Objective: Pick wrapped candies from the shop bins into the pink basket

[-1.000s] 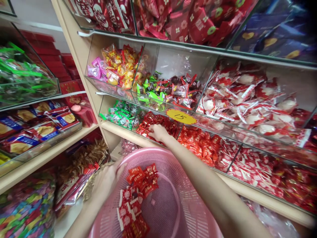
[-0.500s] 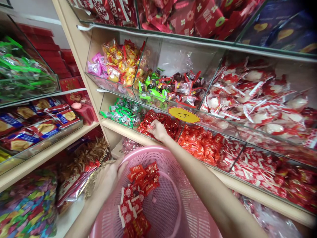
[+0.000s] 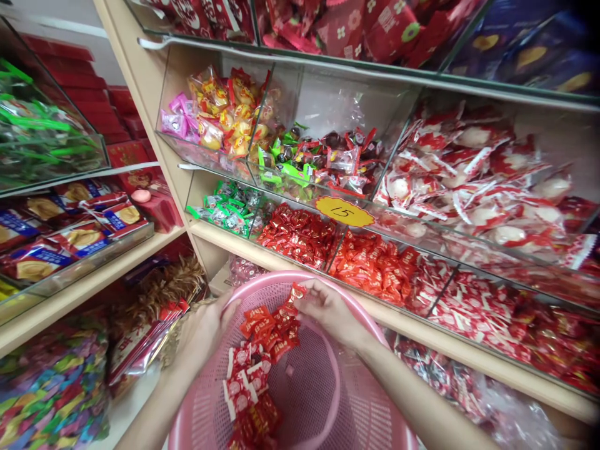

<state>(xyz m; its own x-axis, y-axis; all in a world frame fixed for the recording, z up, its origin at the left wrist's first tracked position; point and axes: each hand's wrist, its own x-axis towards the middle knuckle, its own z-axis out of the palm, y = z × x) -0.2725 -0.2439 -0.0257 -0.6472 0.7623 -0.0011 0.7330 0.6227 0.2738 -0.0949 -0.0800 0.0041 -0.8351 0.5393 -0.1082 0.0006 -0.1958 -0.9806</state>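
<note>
The pink mesh basket (image 3: 349, 387) is tilted towards me below the shelves. My left hand (image 3: 204, 328) is closed on its left rim. Over the basket's far inside, my right hand (image 3: 328, 312) pinches a red-wrapped candy (image 3: 297, 292). Just below it lie several orange-red wrapped candies (image 3: 260, 325), with red-and-white ones (image 3: 241, 384) and darker red ones (image 3: 257, 425) nearer me. The glass compartment of dark red candies (image 3: 300, 236) stands just beyond the basket.
Bright red candies (image 3: 375, 262) and red-and-white ones (image 3: 482, 319) fill compartments to the right. A yellow price tag (image 3: 345, 210) marked 15 hangs on the glass above. A wooden upright (image 3: 145, 106) divides the shelves. Packaged biscuits (image 3: 79, 237) sit at left, above a bag of colourful sweets (image 3: 51, 381).
My right hand has come back from the dark red candy compartment to the inside of the basket, bringing a red candy. My left hand stays on the rim.
</note>
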